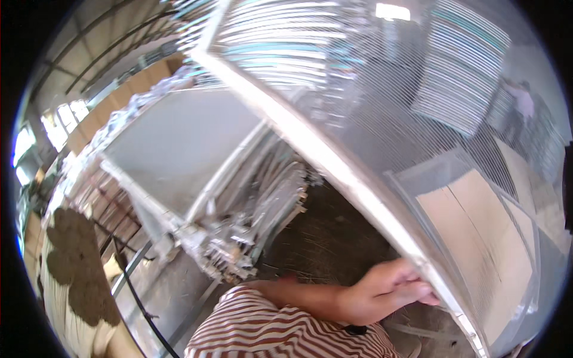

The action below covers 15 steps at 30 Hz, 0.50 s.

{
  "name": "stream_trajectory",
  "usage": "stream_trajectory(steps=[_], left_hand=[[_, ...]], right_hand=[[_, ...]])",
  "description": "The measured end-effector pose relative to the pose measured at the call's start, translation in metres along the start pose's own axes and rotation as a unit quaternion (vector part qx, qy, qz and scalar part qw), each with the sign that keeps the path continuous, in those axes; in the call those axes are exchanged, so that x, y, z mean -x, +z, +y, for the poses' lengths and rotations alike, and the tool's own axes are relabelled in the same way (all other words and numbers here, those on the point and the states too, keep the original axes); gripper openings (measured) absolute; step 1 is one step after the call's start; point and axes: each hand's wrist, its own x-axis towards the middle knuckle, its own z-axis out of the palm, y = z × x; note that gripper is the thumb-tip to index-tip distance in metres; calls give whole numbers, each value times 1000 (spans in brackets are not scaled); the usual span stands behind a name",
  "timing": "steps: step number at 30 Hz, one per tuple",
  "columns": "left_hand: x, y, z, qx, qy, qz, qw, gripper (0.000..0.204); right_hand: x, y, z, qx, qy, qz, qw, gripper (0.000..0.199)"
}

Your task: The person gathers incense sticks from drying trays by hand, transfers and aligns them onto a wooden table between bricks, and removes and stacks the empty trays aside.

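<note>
Gripping the metal frame (pixel 358 191) of a mesh screen panel (pixel 418 119), our left hand (pixel 382 292) has fingers curled shut around its edge.

I see one large framed screen panel (pixel 382 107), a fine wire mesh stretched in a pale metal frame, and it fills most of my upper and right view. It stands tilted, raised off the floor, its near frame edge running as a bright diagonal bar from the upper left down to the lower right. The mesh is silvery and see-through; thin parallel wires show across it and pale boards show through its lower right part. My hand (pixel 382 292) grips that frame edge low down, fingers curled over the bar, thumb beneath
</note>
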Motion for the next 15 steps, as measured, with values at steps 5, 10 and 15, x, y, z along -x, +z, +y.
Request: stream_trajectory(steps=[5, 10, 15], left_hand=[[90, -5, 93, -277, 286, 264, 879, 36], [147, -44, 188, -439, 355, 511, 648, 65], [209, -139, 302, -444, 354, 587, 578, 50]], right_hand=[[-7, 164, 14, -247, 67, -233, 938, 57], [200, 293, -177, -140, 86, -417, 894, 51], [312, 347, -277, -262, 108, -565, 775, 35]])
